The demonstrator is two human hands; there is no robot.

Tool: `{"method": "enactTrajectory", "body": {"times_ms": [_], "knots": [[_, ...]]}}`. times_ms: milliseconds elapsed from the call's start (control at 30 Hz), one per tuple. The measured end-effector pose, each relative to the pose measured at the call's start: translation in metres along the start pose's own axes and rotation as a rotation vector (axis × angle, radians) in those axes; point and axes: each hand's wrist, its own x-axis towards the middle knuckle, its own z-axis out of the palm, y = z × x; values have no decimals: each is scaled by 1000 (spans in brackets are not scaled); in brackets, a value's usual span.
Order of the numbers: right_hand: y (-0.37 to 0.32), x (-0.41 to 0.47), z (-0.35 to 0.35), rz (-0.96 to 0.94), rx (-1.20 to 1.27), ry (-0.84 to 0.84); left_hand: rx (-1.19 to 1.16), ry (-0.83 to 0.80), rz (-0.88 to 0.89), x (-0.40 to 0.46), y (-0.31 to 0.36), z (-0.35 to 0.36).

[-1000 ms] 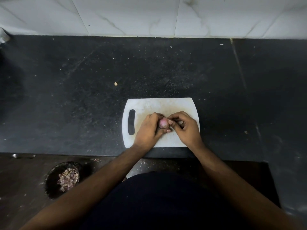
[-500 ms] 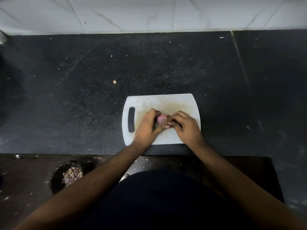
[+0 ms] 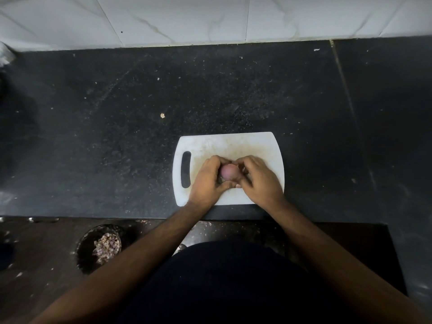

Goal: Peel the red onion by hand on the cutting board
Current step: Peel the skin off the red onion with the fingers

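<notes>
A: Where's everything?
B: The dark bench (image 3: 117,136) carries the cutting board (image 3: 233,143). Over the board's middle, the left hand (image 3: 207,181) cups the red onion (image 3: 228,171) while the right hand (image 3: 259,181) pinches at its side.
A: Which step?
B: Mid-peel, I'd judge; next, pull the loosened skin clear.

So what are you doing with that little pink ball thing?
That is a small red onion, and a person is peeling it by hand over a white cutting board on a dark counter. The left hand cups and holds the onion, while the right hand pinches at its side to pull the skin away. Down by the floor, a dark bowl holds a pile of peels.
</notes>
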Motion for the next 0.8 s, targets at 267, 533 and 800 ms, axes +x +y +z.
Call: {"method": "enactTrajectory", "body": {"times_ms": [267,533,800], "knots": [[4,5,-1,141,135,230,-33,4,-21,0,-1,-1],[-11,-3,1,1,130,170,-163,19,-52,1,-4,-2],[-24,-2,12,192,228,222,-135,7,-10,-2,-3,0]]}}
